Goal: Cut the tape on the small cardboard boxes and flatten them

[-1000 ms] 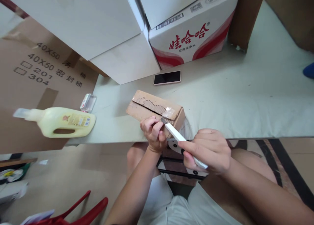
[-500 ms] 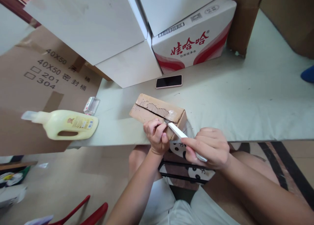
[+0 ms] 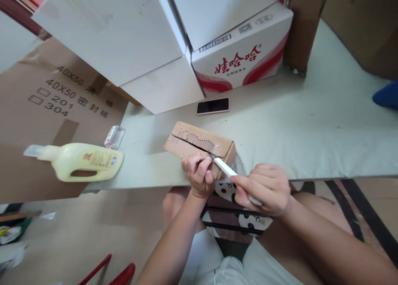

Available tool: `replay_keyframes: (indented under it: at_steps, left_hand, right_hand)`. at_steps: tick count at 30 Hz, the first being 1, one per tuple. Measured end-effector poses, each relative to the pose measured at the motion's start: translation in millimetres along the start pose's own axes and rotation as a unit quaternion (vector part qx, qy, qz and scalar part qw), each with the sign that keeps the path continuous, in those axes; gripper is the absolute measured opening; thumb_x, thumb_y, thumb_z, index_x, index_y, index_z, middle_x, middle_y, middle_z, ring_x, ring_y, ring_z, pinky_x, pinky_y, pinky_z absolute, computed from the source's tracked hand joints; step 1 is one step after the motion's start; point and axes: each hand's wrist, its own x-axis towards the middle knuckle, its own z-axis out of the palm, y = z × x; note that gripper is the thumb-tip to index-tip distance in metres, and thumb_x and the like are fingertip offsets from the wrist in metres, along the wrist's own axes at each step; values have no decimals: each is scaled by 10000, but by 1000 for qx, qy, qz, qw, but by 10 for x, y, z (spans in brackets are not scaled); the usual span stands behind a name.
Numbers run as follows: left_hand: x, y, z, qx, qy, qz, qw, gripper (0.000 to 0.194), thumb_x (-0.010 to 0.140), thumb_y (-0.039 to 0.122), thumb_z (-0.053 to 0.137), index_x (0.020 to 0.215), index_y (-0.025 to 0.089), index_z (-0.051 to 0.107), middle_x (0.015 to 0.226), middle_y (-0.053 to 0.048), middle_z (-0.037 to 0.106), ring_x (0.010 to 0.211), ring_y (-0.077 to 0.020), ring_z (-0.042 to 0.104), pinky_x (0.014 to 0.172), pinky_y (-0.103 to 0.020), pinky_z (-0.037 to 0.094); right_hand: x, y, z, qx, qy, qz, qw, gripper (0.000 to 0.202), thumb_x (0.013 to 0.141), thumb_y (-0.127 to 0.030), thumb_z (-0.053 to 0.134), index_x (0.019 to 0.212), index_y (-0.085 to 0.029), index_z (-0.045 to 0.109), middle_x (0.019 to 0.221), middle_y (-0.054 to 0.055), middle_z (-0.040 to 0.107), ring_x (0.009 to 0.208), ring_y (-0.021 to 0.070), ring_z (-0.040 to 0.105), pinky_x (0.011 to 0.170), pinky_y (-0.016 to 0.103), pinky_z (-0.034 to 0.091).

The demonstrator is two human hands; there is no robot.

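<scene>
Carton (image 3: 203, 136) near table edge (image 3: 326, 175)

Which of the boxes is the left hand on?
The left hand is on the small brown box, the one with a long dark gap along its top. The red-lettered box, white boxes and large printed carton stand untouched.
</scene>
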Motion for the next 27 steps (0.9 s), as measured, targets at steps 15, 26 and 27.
replay_keyframes:
  at_steps: [15, 26, 27]
  left_hand:
    - [-17, -17, 9, -12, 1, 0, 1000, 285, 962, 260, 374, 968, 199, 652, 965, -94, 601, 967, -243, 572, 875, -415, 433]
    - [24, 62, -171, -15, -57, -52, 997, 253, 928, 233, 455, 1040, 198, 679, 1033, -98, 614, 1032, -248, 582, 924, -399, 459]
    - [24, 64, -203, -13, -68, -53, 996, 279, 926, 229, 456, 1080, 187, 684, 1061, -109, 628, 1044, -251, 588, 933, -401, 459]
  right_hand:
    - [8, 16, -43, 9, 15, -20, 1000, 177, 787, -51, 591, 921, -116, 687, 519, -41, 541, 446, 95, 428, 441, 282, 348]
    - [-4, 80, -38, 39, 76, 46, 995, 154, 990, -181, 520, 1053, -170, 660, 730, 19, 654, 595, 112, 584, 522, 257, 447]
    - [-15, 90, -32, 29, 78, 58, 995, 153, 993, -184, 521, 1059, -177, 659, 742, 16, 658, 600, 110, 585, 531, 253, 455]
